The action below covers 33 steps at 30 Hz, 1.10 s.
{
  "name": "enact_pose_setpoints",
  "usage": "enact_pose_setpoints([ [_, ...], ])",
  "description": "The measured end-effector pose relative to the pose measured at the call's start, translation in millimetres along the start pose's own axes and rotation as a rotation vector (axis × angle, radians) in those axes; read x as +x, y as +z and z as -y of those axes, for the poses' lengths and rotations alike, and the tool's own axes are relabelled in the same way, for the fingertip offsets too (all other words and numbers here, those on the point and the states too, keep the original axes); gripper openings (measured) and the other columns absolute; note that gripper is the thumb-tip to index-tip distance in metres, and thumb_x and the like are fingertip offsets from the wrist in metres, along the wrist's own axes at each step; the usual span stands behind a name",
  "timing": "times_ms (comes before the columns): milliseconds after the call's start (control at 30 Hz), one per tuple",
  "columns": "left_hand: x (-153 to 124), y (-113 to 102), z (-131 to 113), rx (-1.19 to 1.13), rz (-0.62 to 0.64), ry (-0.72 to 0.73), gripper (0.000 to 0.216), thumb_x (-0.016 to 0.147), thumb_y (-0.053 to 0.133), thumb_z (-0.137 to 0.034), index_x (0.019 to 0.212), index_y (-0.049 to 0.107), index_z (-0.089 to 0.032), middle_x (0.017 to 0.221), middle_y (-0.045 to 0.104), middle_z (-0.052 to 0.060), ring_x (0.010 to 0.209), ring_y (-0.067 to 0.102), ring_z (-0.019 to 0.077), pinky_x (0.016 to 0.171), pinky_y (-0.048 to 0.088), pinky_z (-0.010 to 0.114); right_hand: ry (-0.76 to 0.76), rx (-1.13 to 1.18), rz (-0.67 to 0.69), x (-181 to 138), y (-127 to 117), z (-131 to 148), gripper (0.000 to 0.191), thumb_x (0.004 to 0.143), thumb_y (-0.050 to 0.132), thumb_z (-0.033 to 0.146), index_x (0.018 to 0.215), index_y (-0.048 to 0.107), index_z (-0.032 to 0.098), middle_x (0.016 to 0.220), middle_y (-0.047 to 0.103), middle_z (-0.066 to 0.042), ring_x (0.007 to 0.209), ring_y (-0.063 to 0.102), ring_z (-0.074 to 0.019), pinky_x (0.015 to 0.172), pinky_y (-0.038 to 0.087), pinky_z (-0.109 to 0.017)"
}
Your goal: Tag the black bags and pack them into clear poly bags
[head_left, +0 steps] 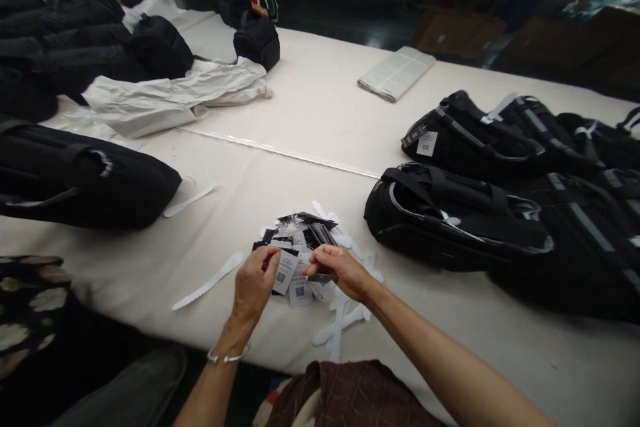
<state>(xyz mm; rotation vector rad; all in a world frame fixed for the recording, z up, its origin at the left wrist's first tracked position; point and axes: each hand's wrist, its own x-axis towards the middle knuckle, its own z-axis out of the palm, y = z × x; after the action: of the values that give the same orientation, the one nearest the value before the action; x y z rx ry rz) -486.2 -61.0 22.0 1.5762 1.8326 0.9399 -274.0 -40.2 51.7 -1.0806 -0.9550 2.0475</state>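
A small heap of black and white hang tags [306, 240] lies on the white table [320, 113] near its front edge. My left hand [254, 283] pinches a white tag with a printed code [285, 272] at the heap's near side. My right hand [336, 269] is closed on a dark tag [320, 277] just to the right of it. Both hands hover over the heap, a few centimetres apart. White plastic strips [340, 323] lie under and beside my right wrist.
Black backpacks [450, 220] are piled at the right, and a long black bag [75, 177] lies at the left. More white strips [207, 282] lie loose. White plastic bags [170, 97] and a folded paper [396, 72] lie farther back, where other people sit.
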Motion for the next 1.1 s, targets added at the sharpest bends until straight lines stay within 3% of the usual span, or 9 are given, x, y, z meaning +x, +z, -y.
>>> enact_pose_setpoints([
  [100,-2,14,-16,-0.382,0.271,-0.155,0.043,0.088,0.051,-0.056,0.099,0.070,-0.019,0.091,0.074,0.008,0.088,0.068,0.0241,0.079,0.053,0.035,0.022,0.038,0.075,-1,-2,2,0.047,0.075,0.074,0.056,0.092,0.063,0.014,0.074,0.072,-0.006,0.077,0.068,-0.0201,0.080,0.048,-0.033],
  [167,0,25,-25,-0.625,0.331,-0.280,0.055,0.087,0.050,-0.063,0.109,0.068,-0.016,0.098,0.074,0.012,0.095,0.069,0.0254,0.079,0.055,0.035,0.018,-0.017,0.116,2,0,6,0.047,0.077,0.072,0.055,0.097,0.062,0.014,0.075,0.072,-0.006,0.074,0.068,-0.0188,0.079,0.049,-0.033],
  [300,9,37,-36,-1.131,0.259,-0.508,0.061,0.071,0.074,-0.061,0.107,0.070,-0.011,0.099,0.074,0.014,0.092,0.070,0.0227,0.073,0.055,0.027,-0.081,-0.346,-0.012,13,11,9,0.031,0.083,0.060,0.047,0.093,0.061,0.017,0.059,0.060,0.002,0.054,0.056,-0.0144,0.062,0.047,-0.028],
  [467,26,35,-44,-1.257,0.135,-0.500,0.044,0.069,0.082,-0.050,0.082,0.069,-0.010,0.073,0.071,0.008,0.069,0.068,0.0163,0.066,0.056,0.024,-0.238,-0.592,-0.226,13,27,-7,0.011,0.079,0.061,0.025,0.070,0.064,0.019,0.064,0.058,0.002,0.059,0.048,-0.0125,0.058,0.037,-0.024],
  [700,47,44,-58,-1.363,-0.069,-0.623,0.022,0.095,0.051,-0.019,0.075,0.060,-0.014,0.060,0.063,-0.001,0.057,0.063,0.0092,0.061,0.055,0.020,-0.221,-1.048,-0.351,-18,27,0,0.016,0.081,0.056,0.024,0.082,0.073,0.026,0.068,0.067,0.002,0.064,0.057,-0.0154,0.059,0.035,-0.025],
  [800,66,35,-57,-1.376,-0.153,-0.663,0.032,0.100,0.040,-0.020,0.072,0.055,-0.016,0.056,0.058,-0.004,0.051,0.058,0.0071,0.057,0.054,0.018,-0.201,-1.184,-0.272,-40,11,-4,0.019,0.080,0.056,0.024,0.085,0.074,0.027,0.075,0.071,0.001,0.068,0.061,-0.0174,0.062,0.037,-0.026],
  [900,78,21,-49,-1.363,-0.185,-0.664,0.038,0.102,0.036,-0.031,0.073,0.058,-0.017,0.063,0.061,-0.002,0.058,0.062,0.0095,0.059,0.055,0.021,-0.115,-1.079,-0.290,-69,-15,-21,0.016,0.077,0.058,0.023,0.080,0.074,0.024,0.071,0.070,0.000,0.066,0.061,-0.0166,0.060,0.038,-0.025],
  [1000,59,20,-50,-1.171,0.026,-0.467,0.030,0.094,0.052,-0.043,0.092,0.068,-0.018,0.090,0.071,0.006,0.086,0.069,0.0176,0.072,0.058,0.027,-0.095,-0.697,-0.417,-101,-44,-31,0.015,0.077,0.059,0.023,0.076,0.073,0.019,0.064,0.066,0.001,0.061,0.058,-0.0137,0.058,0.040,-0.022],
  [1100,16,37,-74,-0.778,0.452,-0.053,0.040,0.085,0.065,-0.048,0.116,0.067,-0.024,0.120,0.068,0.009,0.111,0.064,0.0238,0.090,0.055,0.032,-0.122,-0.448,-0.437,-130,-62,-26,0.013,0.077,0.059,0.023,0.072,0.069,0.016,0.063,0.067,0.000,0.061,0.059,-0.0130,0.061,0.045,-0.022],
])
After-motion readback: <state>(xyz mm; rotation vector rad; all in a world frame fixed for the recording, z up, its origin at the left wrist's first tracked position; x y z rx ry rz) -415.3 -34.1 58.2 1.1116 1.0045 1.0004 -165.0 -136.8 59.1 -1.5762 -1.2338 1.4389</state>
